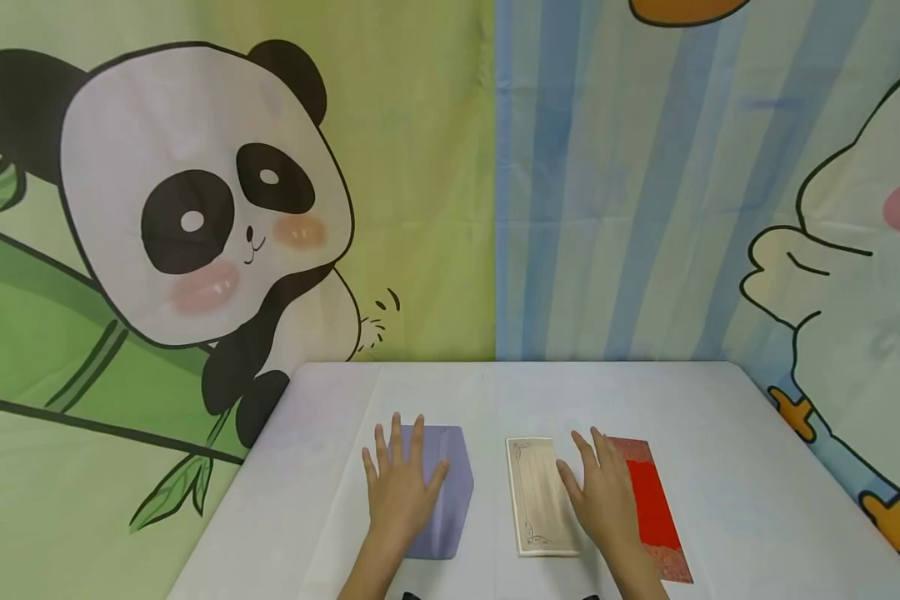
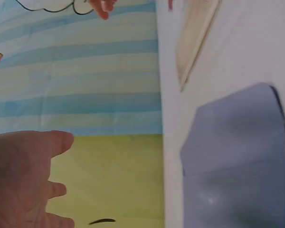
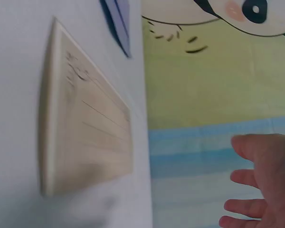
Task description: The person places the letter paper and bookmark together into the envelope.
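My left hand, fingers spread and straight, hovers over a flat purple-blue object with angled corners and a crease down it. In the left wrist view, that purple object lies apart from the hand. My right hand has its fingers extended above the gap between a cream-coloured stack of lined paper with a decorated border and a red rectangular sheet. Part of the red sheet is hidden behind that hand. The right wrist view shows the cream stack's thick edge. Neither hand holds anything.
All three objects lie side by side on a white table. Behind its far edge hangs a curtain with a cartoon panda on the left and a pale cartoon figure on the right.
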A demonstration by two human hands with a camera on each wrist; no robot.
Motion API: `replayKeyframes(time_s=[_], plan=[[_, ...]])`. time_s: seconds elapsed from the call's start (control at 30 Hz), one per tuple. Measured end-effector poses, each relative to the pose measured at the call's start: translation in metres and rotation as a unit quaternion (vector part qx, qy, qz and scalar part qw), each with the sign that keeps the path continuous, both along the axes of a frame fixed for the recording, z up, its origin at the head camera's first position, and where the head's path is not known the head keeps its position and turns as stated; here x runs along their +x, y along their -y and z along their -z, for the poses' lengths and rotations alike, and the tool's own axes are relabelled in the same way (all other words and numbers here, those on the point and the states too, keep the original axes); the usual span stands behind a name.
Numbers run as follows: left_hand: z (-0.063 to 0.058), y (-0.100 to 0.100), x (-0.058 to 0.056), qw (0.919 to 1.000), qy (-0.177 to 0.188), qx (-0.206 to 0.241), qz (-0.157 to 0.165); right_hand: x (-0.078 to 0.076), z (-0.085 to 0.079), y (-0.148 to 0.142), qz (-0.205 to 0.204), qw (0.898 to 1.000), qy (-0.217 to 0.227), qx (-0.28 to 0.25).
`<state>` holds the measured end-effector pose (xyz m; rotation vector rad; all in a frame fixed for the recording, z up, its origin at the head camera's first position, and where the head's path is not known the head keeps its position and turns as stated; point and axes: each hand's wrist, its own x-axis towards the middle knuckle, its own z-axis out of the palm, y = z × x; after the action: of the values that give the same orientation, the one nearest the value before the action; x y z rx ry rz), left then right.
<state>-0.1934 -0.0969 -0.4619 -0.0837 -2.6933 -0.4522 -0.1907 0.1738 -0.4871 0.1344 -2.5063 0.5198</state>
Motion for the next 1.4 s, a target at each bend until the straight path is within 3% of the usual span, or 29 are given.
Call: replayKeyframes(time_s=[0.2,0.5,0.63,0.77,1.0,1.27,1.4], plan=[[0.023,0.006,-0.007,0.9997,0.015,0.019,-0.002,-0.007,0.025,0.019,-0.018,1.000,-0.011,-0.023],[0.071,0.013,-0.018,0.9987,0.029,-0.007,0.042,-0.007,0.060,0.036,-0.076,0.994,0.065,0.045],[0.087,0.016,-0.019,0.9967,0.046,-0.029,0.060,-0.005,0.068,0.037,-0.112,0.988,0.096,0.045],[0.099,0.017,-0.018,0.9946,0.064,-0.036,0.074,-0.003,0.075,0.037,-0.122,0.983,0.124,0.053],[0.108,0.009,-0.018,0.9954,0.035,-0.048,0.075,-0.003,0.077,0.032,-0.114,0.984,0.126,0.050],[0.105,-0.017,-0.012,0.9937,0.051,-0.065,0.075,-0.001,0.075,0.016,-0.089,0.982,0.167,0.020],[0.107,-0.022,-0.009,0.9944,0.046,-0.062,0.072,0.001,0.073,0.015,-0.089,0.982,0.166,0.003]])
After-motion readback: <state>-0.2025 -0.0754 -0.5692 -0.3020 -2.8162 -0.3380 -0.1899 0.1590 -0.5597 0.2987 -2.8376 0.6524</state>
